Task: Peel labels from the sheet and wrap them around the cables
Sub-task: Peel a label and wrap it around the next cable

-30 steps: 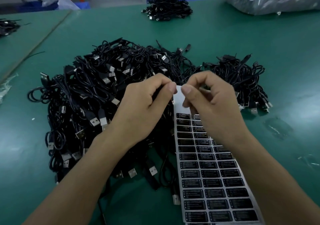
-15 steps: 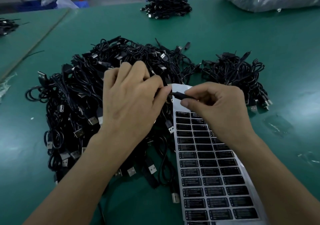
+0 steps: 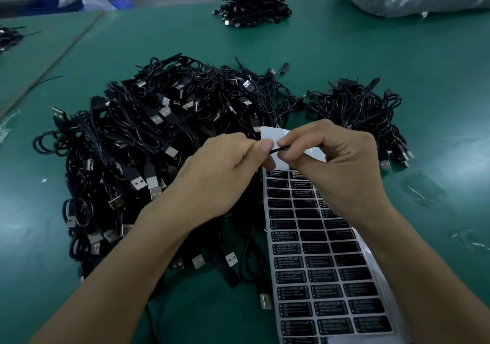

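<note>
Wrapping appears to be the step in hand: just above the far end of the label sheet (image 3: 327,265), the left hand (image 3: 222,174) and right hand (image 3: 336,168) each pinch one thin black cable (image 3: 275,149), and the label, indistinct here, probably next needs pressing closed around it.

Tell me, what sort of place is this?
Probably a factory assembly or packing bench: a big heap of black USB cables on a green table, a long sheet of printed labels, and a smaller heap farther back.
</note>
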`<state>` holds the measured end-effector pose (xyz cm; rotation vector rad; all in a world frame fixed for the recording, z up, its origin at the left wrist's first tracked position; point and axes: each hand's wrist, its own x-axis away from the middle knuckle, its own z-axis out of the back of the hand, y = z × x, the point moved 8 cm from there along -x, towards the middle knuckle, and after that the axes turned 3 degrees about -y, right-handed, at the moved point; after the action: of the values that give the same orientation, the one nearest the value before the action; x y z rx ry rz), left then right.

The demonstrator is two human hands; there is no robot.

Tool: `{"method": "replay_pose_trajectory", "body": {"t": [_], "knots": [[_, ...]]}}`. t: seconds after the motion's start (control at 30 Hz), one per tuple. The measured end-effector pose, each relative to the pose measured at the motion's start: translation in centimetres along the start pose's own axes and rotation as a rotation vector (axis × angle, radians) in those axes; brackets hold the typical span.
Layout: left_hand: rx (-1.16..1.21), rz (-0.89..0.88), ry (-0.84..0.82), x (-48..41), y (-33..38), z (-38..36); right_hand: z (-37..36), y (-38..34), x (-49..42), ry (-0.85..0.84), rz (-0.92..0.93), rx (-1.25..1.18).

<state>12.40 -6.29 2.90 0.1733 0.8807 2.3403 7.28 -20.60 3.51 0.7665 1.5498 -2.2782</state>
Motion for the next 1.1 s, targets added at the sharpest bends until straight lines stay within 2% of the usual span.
{"method": "replay_pose_trajectory", "body": {"t": [0.13, 0.23, 0.3, 0.37, 0.47, 0.63, 0.77, 0.97, 1.1], "knots": [[0.133, -0.022, 0.038, -0.2, -0.7, -0.3, 0.1, 0.5, 0.1, 0.064, -0.071, 0.092], [0.088, -0.010, 0.177, 0.0, -0.8, -0.1, 1.0, 2.0, 0.4, 0.132, -0.207, 0.248], [0.083, 0.041, 0.196, 0.2, -1.0, -0.5, 1.2, 3.1, 0.8, 0.134, -0.294, 0.300], [0.125, 0.113, 0.182, 0.3, -1.7, -1.0, 1.0, 4.1, 1.2, 0.128, -0.367, 0.280], [0.104, 0.111, 0.275, 0.1, -1.9, -0.5, 0.7, 4.8, 1.4, 0.111, -0.416, 0.189], [0.022, 0.181, 0.220, 0.0, -2.5, -1.1, 0.4, 4.8, 1.3, 0.126, -0.406, 0.047], [0.098, 0.150, 0.287, 0.1, -2.4, -0.2, 0.1, 4.7, 1.4, 0.137, -0.396, 0.014], [0.171, 0.121, 0.192, -0.4, -2.2, -0.8, -0.3, 3.4, 1.3, 0.133, -0.301, 0.102], [0.268, 0.135, 0.242, -0.4, -3.0, -0.7, -0.2, 2.4, 1.4, 0.130, -0.219, 0.249]]}}
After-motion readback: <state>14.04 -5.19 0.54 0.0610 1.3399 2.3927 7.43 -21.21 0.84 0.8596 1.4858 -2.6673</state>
